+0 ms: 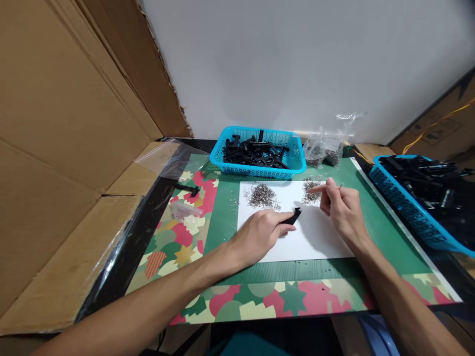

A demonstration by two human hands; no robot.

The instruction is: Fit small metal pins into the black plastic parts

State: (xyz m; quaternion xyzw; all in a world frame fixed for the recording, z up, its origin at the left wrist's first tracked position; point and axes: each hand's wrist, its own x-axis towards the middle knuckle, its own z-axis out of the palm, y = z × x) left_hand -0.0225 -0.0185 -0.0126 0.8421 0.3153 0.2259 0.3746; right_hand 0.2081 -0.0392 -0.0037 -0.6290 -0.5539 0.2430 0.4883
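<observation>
My left hand [261, 232] is closed around a small black plastic part [296, 216], holding it over the white paper [274, 249] with its notched end poking out past the fingertips. My right hand [342, 205] is beside the right pile of tiny metal pieces [310, 189]. Its index finger stretches left over that pile while the other fingers are curled. A short, thin, light-coloured tip [340, 186] sticks up by those curled fingers; what it belongs to is hidden. Another pile of tiny metal pieces [261, 196] lies on the paper farther left.
A blue basket [260, 170] of black plastic parts stands at the back, another blue basket [419, 212] at the right. Clear bags [332, 148] of metal pieces sit behind. A loose black part [188, 189] and a small plastic bag [185, 210] lie left; cardboard [74, 123] walls that side.
</observation>
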